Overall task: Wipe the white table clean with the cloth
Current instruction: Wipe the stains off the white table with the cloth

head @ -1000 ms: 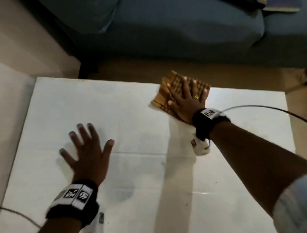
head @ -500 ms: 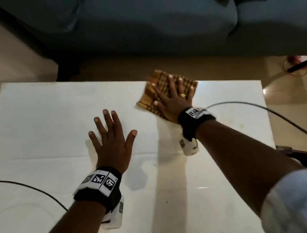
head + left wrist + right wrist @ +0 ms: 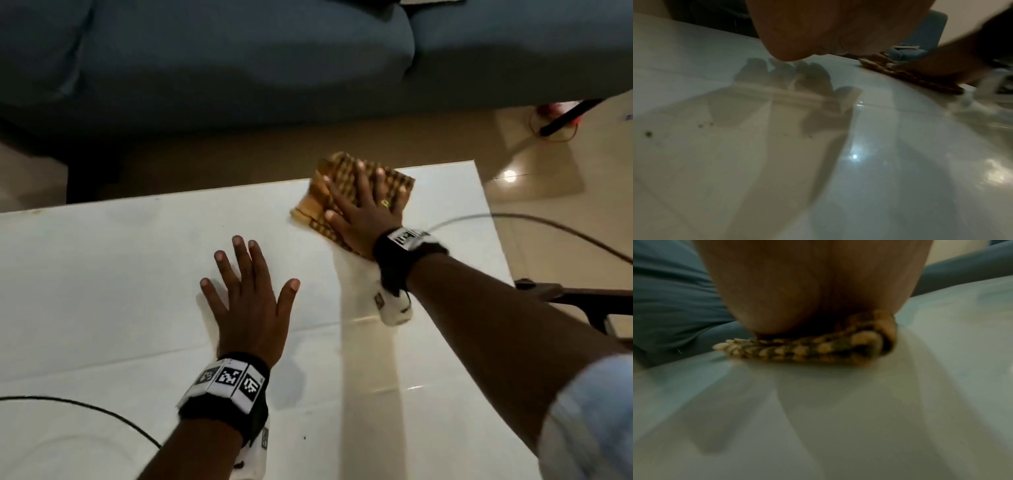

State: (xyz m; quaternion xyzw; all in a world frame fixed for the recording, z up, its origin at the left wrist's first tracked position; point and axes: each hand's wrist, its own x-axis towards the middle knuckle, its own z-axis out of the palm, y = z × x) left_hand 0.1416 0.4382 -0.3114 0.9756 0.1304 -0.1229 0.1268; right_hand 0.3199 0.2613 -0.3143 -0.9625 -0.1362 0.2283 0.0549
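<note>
Head view: my right hand (image 3: 363, 209) presses flat, fingers spread, on the cloth (image 3: 318, 202) near the table's (image 3: 102, 274) far edge; my left hand (image 3: 250, 301) lies flat, holding nothing.

A blue-grey sofa (image 3: 239, 61) runs along the far side, its seat cushions split by a seam. Glossy beige floor tiles (image 3: 534, 192) beyond and to the right of the pressing palm mirror a small ceiling light. A dark wooden furniture piece (image 3: 582, 298) stands at right.
</note>
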